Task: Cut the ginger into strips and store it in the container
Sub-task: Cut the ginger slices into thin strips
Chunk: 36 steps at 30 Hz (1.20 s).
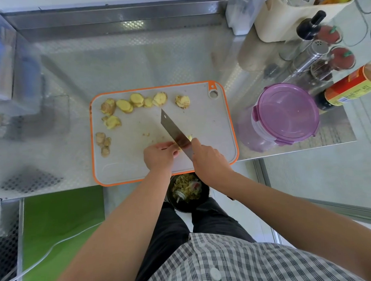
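A dimpled steel counter (134, 64) runs wall to wall, and an orange-rimmed cutting board (201, 127) lies at its near edge. Unpeeled ginger knobs (102, 141) sit at the board's left side, and ginger slices (137, 99) line its far edge. Over the board's near middle, the left hand (158, 155) curls its fingertips down on a ginger piece (188, 137), pinning it beside the blade. The cleaver (173, 129) slants across it, tip toward the far edge. The right hand (208, 158) is wrapped tight round the handle, forefinger along the blade. Below the board's near edge stands a scrap bin (188, 192). Right of the board waits a purple-lidded container (285, 114), closed, with seasoning bottles (317, 56) beyond it.
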Available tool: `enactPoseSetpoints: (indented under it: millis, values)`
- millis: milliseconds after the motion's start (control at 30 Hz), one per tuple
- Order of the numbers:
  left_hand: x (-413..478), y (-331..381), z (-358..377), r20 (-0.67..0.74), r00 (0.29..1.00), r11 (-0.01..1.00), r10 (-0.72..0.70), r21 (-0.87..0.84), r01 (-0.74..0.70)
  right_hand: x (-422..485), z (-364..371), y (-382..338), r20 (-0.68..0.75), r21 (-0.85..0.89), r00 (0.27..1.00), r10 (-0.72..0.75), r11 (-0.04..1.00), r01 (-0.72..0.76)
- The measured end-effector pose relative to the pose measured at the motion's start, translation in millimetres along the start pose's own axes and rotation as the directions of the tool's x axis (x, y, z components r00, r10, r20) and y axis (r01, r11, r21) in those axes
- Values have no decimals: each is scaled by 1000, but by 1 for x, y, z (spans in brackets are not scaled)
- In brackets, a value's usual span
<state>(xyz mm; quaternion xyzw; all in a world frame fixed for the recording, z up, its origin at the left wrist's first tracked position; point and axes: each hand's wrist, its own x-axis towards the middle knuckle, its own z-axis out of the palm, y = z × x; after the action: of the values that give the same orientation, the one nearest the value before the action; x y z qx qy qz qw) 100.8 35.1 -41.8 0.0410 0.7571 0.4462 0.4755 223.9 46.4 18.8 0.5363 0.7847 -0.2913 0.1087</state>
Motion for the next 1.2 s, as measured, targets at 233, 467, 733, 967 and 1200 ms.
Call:
enactPoseSetpoints:
  millis: [233, 467, 733, 967, 1200]
  values:
    - [-1, 0, -1, 9, 1000, 1000, 9, -13, -9, 13, 9, -4, 12, 26, 999, 52, 998, -52]
    - [-1, 1, -1, -8, 1000, 1000, 3, -13, -3, 13, 15, 2, -31, 23, 999, 18, 1000, -17]
    - [-5, 4, -1, 12, 1000, 996, -27, -84, 28, -1, 1, 6, -12, 21, 1000, -20, 1000, 20]
    - [-3, 2, -2, 33, 999, 995, -18, -100, 22, -3, 1, 3, -3, 8, 1000, -3, 1000, 3]
    - [-1, 0, -2, 34, 999, 996, -6, -86, 8, 5, 8, -3, 8, 20, 999, 31, 999, -31]
